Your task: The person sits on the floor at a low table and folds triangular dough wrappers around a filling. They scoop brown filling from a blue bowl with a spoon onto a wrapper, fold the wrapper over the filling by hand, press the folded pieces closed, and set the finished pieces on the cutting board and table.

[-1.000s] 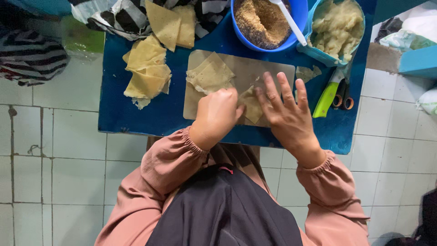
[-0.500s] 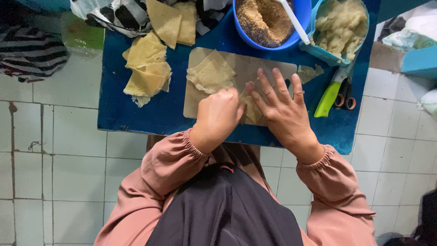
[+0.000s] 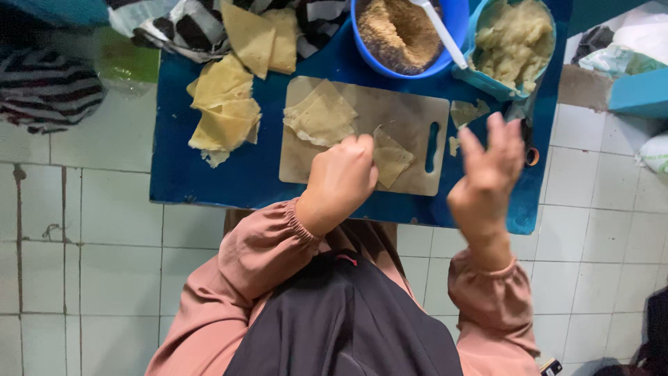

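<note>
A low blue counter (image 3: 236, 177) stands on a floor of pale square tiles (image 3: 83, 264) with dark grout lines; striped cloth (image 3: 49, 90) lies on the floor at nine o'clock, and another striped cloth (image 3: 174, 28) drapes over the counter's far edge at eleven o'clock. At twelve o'clock sits a round blue bowl (image 3: 452, 21) filled with brown crumbs, a white spoon (image 3: 438, 31) resting in it. Just beside it, at one o'clock, a light blue tub (image 3: 480, 73) holds pale yellow mash. A beige cutting board (image 3: 410, 115) lies in the middle of the counter. On it, a loose stack of thin yellow wrappers (image 3: 320, 118) lies at its left half, and a folded wrapper (image 3: 393, 160) lies near its middle. More yellow sheets (image 3: 223, 111) are heaped on the counter at ten o'clock.

The left hand (image 3: 341, 177) is clenched into a fist, its grip pressing on the edge of the folded wrapper. The right hand (image 3: 487, 181) is lifted above the counter's right edge at three o'clock, fingers spread, grip released and holding nothing.
</note>
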A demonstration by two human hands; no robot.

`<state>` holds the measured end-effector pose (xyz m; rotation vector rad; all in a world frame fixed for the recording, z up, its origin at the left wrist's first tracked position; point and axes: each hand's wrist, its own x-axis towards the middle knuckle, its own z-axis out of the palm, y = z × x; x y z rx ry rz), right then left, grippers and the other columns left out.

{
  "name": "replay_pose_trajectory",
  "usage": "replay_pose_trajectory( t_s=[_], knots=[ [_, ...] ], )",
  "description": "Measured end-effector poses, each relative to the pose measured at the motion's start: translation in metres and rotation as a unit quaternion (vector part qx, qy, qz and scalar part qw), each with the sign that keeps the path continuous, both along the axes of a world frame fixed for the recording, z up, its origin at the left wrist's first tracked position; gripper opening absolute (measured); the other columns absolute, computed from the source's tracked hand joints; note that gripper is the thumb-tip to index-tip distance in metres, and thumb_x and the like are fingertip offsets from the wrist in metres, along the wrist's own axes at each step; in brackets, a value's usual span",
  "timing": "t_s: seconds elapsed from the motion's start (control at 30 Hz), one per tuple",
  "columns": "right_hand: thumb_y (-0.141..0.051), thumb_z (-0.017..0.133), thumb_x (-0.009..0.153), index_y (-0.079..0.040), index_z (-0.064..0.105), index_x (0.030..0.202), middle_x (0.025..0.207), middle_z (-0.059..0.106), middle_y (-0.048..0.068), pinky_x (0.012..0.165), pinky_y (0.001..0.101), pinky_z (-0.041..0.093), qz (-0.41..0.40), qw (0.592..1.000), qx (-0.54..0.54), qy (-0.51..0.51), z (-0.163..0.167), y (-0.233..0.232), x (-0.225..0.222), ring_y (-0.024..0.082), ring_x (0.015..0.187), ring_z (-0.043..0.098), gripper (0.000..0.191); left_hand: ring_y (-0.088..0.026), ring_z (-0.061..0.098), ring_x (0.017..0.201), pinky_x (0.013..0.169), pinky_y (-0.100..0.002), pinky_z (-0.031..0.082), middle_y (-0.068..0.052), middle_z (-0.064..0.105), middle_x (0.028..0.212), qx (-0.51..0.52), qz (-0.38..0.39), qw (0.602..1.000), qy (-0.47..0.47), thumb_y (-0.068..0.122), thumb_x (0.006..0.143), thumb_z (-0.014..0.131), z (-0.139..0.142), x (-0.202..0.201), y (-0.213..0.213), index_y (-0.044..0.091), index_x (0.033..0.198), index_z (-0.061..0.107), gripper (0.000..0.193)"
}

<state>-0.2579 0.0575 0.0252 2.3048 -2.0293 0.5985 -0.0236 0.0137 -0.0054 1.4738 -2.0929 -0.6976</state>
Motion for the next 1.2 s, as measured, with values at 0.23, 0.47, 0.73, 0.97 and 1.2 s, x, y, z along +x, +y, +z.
replay_pose_trajectory(
  t_s=[0.23, 0.47, 0.73, 0.97, 1.2],
  knots=[
    [0.018, 0.046, 0.085, -0.004, 0.056, 0.156, 0.17, 0.03, 0.026, 0.129, 0.0605, 0.015, -0.038, 0.998, 0.036, 0.041, -0.013, 0.024, -0.003, 0.046, 0.159, 0.022, 0.075, -0.04, 0.07, 0.071, 0.058, -0.049, 0.055, -0.018, 0.069, 0.084, 0.013, 0.0, 1.0, -0.025, 0.017, 0.089, 0.066, 0.003, 0.001, 0.0, 0.003, 0.101, 0.053, 0.023],
    [0.016, 0.044, 0.091, -0.006, 0.049, 0.162, 0.173, 0.023, 0.025, 0.133, 0.0609, 0.015, -0.046, 0.999, -0.01, -0.007, -0.006, -0.01, -0.022, 0.047, 0.163, 0.017, 0.074, -0.036, 0.072, 0.069, 0.055, -0.046, 0.056, -0.016, 0.07, 0.081, 0.005, 0.029, 0.997, -0.067, 0.027, 0.091, 0.069, -0.002, 0.002, 0.004, 0.004, 0.094, 0.057, 0.027],
    [0.013, 0.049, 0.08, 0.002, 0.043, 0.162, 0.174, 0.017, 0.026, 0.124, 0.066, 0.008, -0.062, 0.988, 0.059, 0.126, 0.008, -0.062, -0.021, 0.049, 0.158, 0.011, 0.083, -0.034, 0.072, 0.069, 0.055, -0.044, 0.056, -0.015, 0.07, 0.079, 0.016, 0.027, 0.995, -0.095, 0.034, 0.091, 0.071, -0.007, 0.004, 0.005, 0.006, 0.086, 0.062, 0.03],
    [-0.003, 0.063, 0.112, 0.001, 0.055, 0.126, 0.113, 0.065, 0.011, 0.085, 0.0339, 0.061, -0.003, 0.924, -0.001, -0.383, 0.007, -0.086, -0.002, 0.022, 0.095, 0.074, 0.017, -0.032, 0.071, 0.076, 0.059, -0.042, 0.056, -0.014, 0.067, 0.087, -0.034, 0.022, 0.999, -0.017, 0.021, 0.09, 0.069, -0.008, 0.0, 0.008, 0.004, 0.09, 0.059, 0.019],
    [-0.001, 0.07, 0.107, 0.002, 0.063, 0.117, 0.092, 0.068, 0.006, 0.06, 0.0239, 0.051, 0.034, 0.883, 0.067, -0.463, 0.026, -0.149, 0.004, 0.01, 0.069, 0.063, 0.013, -0.032, 0.069, 0.078, 0.06, -0.041, 0.056, -0.014, 0.064, 0.087, -0.051, 0.02, 0.998, 0.004, 0.018, 0.088, 0.069, -0.004, 0.0, 0.011, 0.004, 0.093, 0.057, 0.019]
  ],
)
